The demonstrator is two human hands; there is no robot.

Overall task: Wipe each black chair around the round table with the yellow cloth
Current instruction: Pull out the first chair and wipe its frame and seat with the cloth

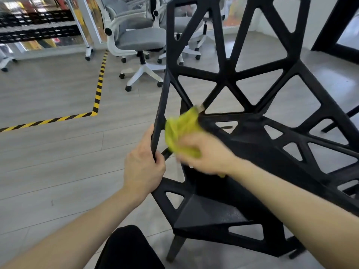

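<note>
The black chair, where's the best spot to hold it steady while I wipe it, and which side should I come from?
Probably the outer edge bar on the left side of the black chair, reached from its left, the open floor side. The frame there is a slim strut with triangular gaps beside it, so fingers can wrap fully around. The left hand already grips it, leaving the right hand free with the yellow cloth.

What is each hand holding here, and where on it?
Left hand grips the black chair by its side edge bar; right hand clutches the bunched yellow cloth.
</note>
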